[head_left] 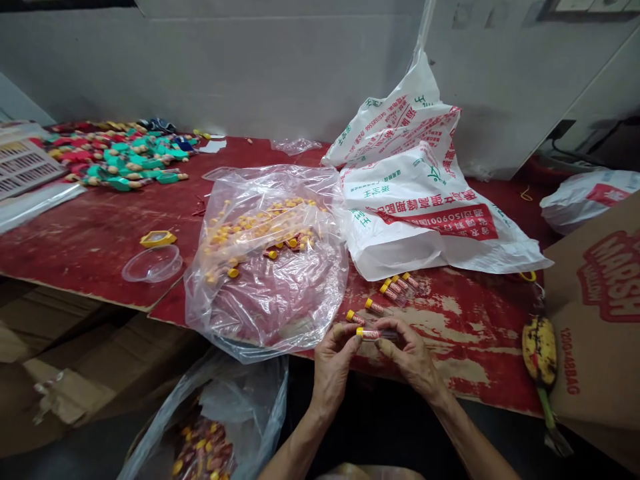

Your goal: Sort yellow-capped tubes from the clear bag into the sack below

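Between my two hands, at the table's front edge, is a small clear tube with a yellow cap and a red printed label (371, 334). My left hand (334, 363) pinches it at the capped end. With closed fingers, my right hand (413, 357) grips the clear end. Just beyond my fingers lie two more capped tubes (375, 307), and several others (395, 288) sit in a row near the white sack. To the left, a clear plastic bag (300, 320) lies on the table with many yellow-capped tubes (270, 227) inside.
A printed white sack (400, 220) stands at the back right of the red table (165, 293). Below, an open bag (260, 400) holds more tubes. A banana (540, 350) and cardboard box (600, 333) are right; a plastic lid (153, 264) and colourful figures (135, 157) are left.
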Demonstrator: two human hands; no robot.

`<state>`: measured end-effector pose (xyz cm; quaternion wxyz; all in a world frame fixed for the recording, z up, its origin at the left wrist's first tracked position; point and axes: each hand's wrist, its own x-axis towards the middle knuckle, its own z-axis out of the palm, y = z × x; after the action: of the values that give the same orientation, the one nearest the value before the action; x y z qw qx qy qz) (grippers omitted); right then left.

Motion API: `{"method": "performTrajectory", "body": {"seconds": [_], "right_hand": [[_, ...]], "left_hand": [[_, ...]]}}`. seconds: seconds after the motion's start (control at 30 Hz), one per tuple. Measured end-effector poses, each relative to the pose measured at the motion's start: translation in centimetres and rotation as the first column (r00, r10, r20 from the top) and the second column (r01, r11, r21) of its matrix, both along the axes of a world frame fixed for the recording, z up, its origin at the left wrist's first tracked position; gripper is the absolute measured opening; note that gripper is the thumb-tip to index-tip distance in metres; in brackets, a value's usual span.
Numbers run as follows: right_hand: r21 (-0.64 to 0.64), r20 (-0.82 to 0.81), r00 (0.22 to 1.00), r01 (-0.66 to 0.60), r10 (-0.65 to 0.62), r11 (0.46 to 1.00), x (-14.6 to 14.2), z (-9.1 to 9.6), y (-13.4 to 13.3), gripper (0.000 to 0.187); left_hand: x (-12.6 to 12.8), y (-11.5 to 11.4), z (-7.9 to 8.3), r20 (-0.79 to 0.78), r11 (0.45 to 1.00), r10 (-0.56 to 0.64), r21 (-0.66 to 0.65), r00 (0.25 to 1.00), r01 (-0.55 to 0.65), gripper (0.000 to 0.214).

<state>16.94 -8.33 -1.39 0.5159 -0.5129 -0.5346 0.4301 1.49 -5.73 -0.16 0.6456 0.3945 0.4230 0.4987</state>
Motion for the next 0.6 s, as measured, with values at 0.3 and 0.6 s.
{"method": "performTrajectory", "body": {"seconds": [0.3, 0.6], "right_hand": [[0.170, 0.330, 0.940, 0.024, -0.080, 0.985, -1.4, -1.1, -0.7, 0.023], [0.093, 0.360, 0.925, 0.092, -0.119, 0.991, -1.3, -2.0, 0.2, 0.030]], "left_hand": [[0.5, -1.5, -1.2, -0.206, 0.996, -0.018, 0.087, 0.978, 0.037, 0.035], [-0.9, 1.6, -0.2, -0.420, 0.928, -0.057, 0.313, 0.906, 0.204, 0.025]]}}
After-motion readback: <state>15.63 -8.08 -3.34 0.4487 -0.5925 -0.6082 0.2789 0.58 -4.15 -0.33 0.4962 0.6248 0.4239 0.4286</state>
